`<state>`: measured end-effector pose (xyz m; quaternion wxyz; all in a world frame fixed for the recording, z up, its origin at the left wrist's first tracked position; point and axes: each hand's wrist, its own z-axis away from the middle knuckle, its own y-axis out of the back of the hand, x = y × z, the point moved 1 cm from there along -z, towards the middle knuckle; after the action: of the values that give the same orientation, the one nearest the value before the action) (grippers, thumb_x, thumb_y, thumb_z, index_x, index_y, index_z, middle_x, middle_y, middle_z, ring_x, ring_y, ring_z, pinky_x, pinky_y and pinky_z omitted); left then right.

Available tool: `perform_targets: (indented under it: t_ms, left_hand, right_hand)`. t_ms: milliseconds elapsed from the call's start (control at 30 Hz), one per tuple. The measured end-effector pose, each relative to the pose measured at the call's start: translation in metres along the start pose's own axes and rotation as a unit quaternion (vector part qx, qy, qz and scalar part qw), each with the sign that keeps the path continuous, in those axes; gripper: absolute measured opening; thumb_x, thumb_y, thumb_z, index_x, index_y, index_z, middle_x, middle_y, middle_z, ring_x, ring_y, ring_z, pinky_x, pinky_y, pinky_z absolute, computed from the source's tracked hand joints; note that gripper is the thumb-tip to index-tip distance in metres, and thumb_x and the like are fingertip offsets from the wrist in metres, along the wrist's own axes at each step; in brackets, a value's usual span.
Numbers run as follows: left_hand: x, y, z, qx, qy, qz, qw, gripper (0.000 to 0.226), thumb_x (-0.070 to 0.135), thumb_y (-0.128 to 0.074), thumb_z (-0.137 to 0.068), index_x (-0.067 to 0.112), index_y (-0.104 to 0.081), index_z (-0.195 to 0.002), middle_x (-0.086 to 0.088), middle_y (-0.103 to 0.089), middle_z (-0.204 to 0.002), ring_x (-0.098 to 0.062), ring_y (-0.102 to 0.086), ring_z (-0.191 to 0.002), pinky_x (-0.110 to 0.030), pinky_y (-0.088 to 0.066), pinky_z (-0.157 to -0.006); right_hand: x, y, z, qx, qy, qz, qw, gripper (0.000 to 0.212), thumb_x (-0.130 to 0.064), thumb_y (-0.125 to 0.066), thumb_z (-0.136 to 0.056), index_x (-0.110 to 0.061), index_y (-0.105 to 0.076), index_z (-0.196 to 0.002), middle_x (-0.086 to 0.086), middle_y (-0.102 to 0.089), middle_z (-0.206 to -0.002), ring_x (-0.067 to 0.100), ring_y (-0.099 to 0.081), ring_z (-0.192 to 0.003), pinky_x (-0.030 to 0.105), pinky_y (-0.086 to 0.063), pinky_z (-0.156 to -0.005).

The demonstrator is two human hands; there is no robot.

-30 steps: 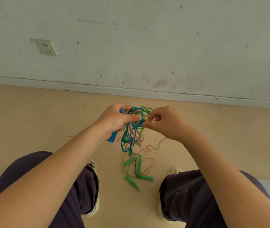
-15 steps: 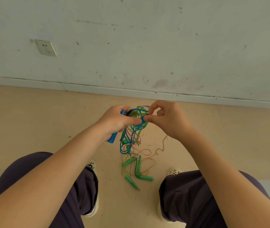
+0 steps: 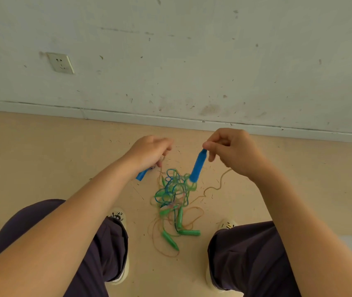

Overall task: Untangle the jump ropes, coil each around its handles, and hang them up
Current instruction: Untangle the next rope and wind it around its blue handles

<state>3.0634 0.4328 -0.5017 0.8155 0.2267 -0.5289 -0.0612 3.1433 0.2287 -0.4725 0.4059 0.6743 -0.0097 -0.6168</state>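
I've got the right hand [image 3: 233, 154] pinching the top end of one blue handle [image 3: 198, 166] w/ thumb and forefinger, handle hanging down toward 7 o'clock into the tangle [image 3: 174, 190]. Left hand [image 3: 150, 152] has its fingers curled round the other blue handle [image 3: 142, 174], which pokes out toward 7 o'clock below the palm. The knot of blue, green and tan cord dangles between the hands, over the floor [image 3: 42, 157]; green handles [image 3: 189, 233] lie at 6 o'clock between the shoes. My call: still untangling. Best to keep both blue ends apart, thread the right handle back thru loops one at a time, don't yank or the knot tightens.
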Motion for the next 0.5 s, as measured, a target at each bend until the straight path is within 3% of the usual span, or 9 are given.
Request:
perform_targets:
  t_ms: [133,233,300,367,433,500]
  left_hand:
    - [0.013,-0.002,0.012,-0.1,-0.038,0.164,0.981,0.03,0.02,-0.044,-0.103,0.004,-0.069,-0.096,-0.005,-0.068,-0.089,-0.013,-0.061,-0.071,-0.03,-0.042,-0.064]
    - [0.016,-0.009,0.02,-0.201,-0.06,0.233,0.95,0.036,0.032,-0.041,-0.104,0.005,-0.065,-0.107,-0.01,-0.071,-0.095,-0.021,-0.067,-0.084,-0.036,-0.05,-0.078]
    - [0.017,-0.012,0.024,-0.254,-0.065,0.226,0.938,0.04,0.042,-0.048,-0.098,0.007,-0.063,-0.11,-0.01,-0.07,-0.092,-0.027,-0.069,-0.084,-0.038,-0.054,-0.082]
    - [0.017,-0.012,0.027,-0.267,-0.081,0.193,0.941,0.025,0.03,-0.059,-0.096,0.01,-0.062,-0.109,-0.008,-0.069,-0.087,-0.027,-0.07,-0.077,-0.038,-0.057,-0.077]
    - [0.016,-0.01,0.028,-0.263,-0.083,0.188,0.943,0.014,0.015,-0.06,-0.096,0.009,-0.061,-0.109,-0.006,-0.068,-0.081,-0.026,-0.068,-0.07,-0.037,-0.057,-0.071]
    - [0.015,-0.008,0.028,-0.263,-0.077,0.192,0.943,0.012,0.01,-0.061,-0.095,0.011,-0.061,-0.106,-0.008,-0.065,-0.077,-0.026,-0.063,-0.064,-0.035,-0.055,-0.064]
  right_hand:
    - [-0.006,-0.003,0.006,-0.066,0.026,-0.145,0.987,0.011,-0.013,-0.066,-0.091,-0.004,-0.066,-0.086,0.006,-0.071,-0.071,0.018,-0.055,-0.053,0.02,-0.039,-0.049]
    - [-0.006,-0.016,0.006,-0.06,0.05,-0.183,0.98,0.015,-0.024,-0.072,-0.083,-0.01,-0.067,-0.081,0.004,-0.068,-0.073,0.015,-0.059,-0.066,0.026,-0.046,-0.058]
    - [-0.005,-0.024,0.004,-0.031,0.057,-0.171,0.983,0.014,-0.027,-0.076,-0.082,-0.016,-0.069,-0.077,0.001,-0.067,-0.082,0.013,-0.062,-0.078,0.032,-0.052,-0.074]
    - [-0.004,-0.026,0.003,-0.02,0.049,-0.181,0.982,0.011,-0.02,-0.073,-0.086,-0.015,-0.069,-0.077,0.001,-0.067,-0.093,0.01,-0.064,-0.088,0.034,-0.051,-0.085]
    - [-0.006,-0.027,0.004,-0.052,0.044,-0.2,0.977,0.01,-0.015,-0.068,-0.091,-0.008,-0.065,-0.084,0.013,-0.069,-0.099,0.014,-0.064,-0.086,0.033,-0.052,-0.085]
    - [-0.007,-0.026,0.005,-0.086,0.04,-0.211,0.973,0.013,-0.017,-0.066,-0.093,-0.007,-0.058,-0.089,0.019,-0.068,-0.09,0.021,-0.063,-0.081,0.038,-0.055,-0.083]
